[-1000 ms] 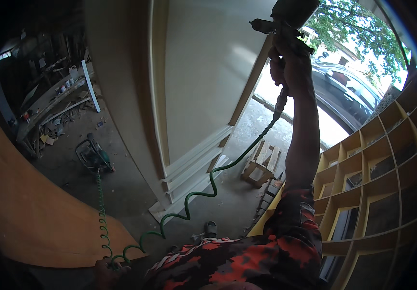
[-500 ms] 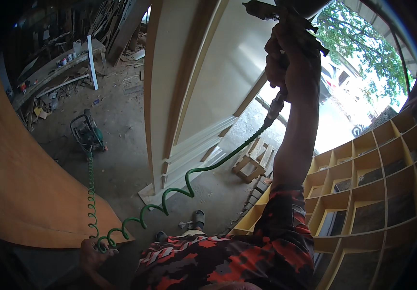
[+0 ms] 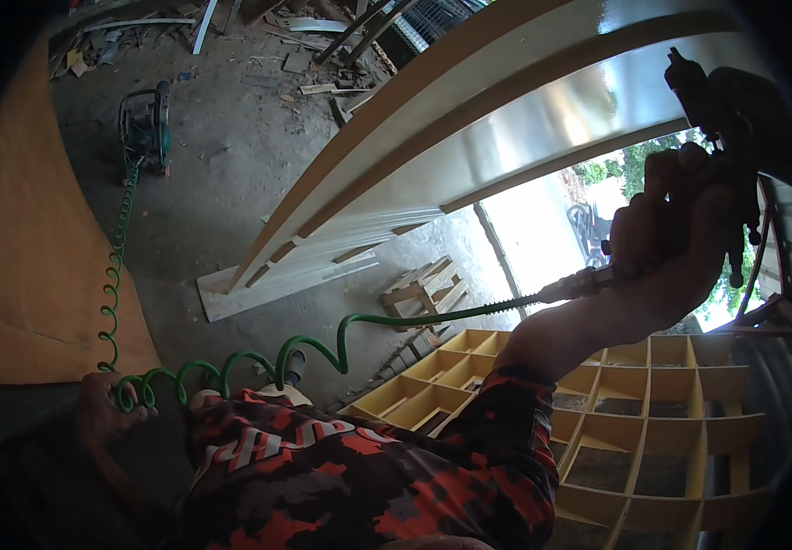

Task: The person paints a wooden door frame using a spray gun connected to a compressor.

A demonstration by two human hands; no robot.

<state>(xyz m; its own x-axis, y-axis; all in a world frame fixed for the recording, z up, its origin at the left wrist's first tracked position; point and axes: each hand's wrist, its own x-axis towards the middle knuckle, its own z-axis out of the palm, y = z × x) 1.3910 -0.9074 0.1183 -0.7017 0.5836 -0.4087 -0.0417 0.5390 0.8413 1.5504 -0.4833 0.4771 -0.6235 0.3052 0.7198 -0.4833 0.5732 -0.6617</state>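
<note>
My right hand [image 3: 666, 215] is raised at the right, its fingers wrapped round the grip of a dark spray gun [image 3: 733, 137]. From the gun's grip a green coiled air hose [image 3: 414, 321] runs down and left. My left hand [image 3: 107, 411], low at the left, is closed on the coils of that hose. Past it, the hose continues up toward a small green-and-black machine [image 3: 146, 133] on the floor. In front of the gun stands a tall white panel [image 3: 506, 137] with raised brown-edged strips and a wet-looking sheen. Gun and panel look close; the exact gap cannot be made out.
An orange-brown wooden sheet [image 3: 38, 247] stands at the left. A yellowish compartment frame [image 3: 639, 417] lies at the lower right. A small wooden stool [image 3: 423, 291] is by the panel's foot board [image 3: 231, 295]. Wood scraps [image 3: 322, 89] litter the far floor.
The view has swung, so the panel now leans across the upper right. My right hand with the spray gun appears farther right and lower. My left hand still grips the hose.
</note>
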